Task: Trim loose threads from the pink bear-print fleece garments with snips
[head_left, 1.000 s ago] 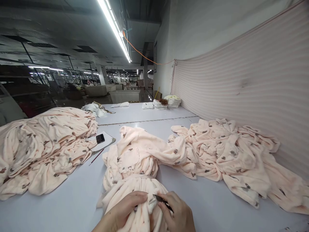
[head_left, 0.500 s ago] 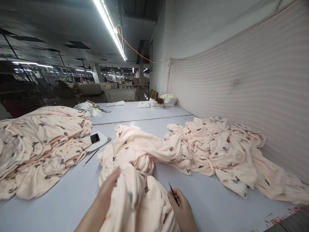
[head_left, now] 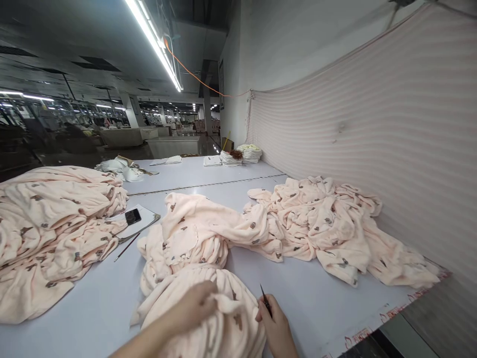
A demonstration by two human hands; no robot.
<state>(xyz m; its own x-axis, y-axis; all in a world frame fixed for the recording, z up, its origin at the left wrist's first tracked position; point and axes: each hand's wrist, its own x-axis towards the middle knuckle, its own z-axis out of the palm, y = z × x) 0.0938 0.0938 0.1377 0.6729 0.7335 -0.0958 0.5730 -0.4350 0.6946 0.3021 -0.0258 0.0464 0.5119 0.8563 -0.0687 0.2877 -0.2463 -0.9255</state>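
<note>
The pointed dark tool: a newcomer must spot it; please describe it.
Start at the pale table, then the nearest pink garment. Just right of it, the right hand holds the pointed dark tool; unlike the thin stick lying farther left, it is held.

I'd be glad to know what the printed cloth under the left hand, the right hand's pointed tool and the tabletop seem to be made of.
Printed cloth: probably plush fleece, soft and matte, judging by its thick, rounded folds.
Pointed tool: perhaps dark metal, given its slim, sharp tip; its finish is unclear.
Tabletop: possibly laminate, smooth and pale, from its even surface.
</note>
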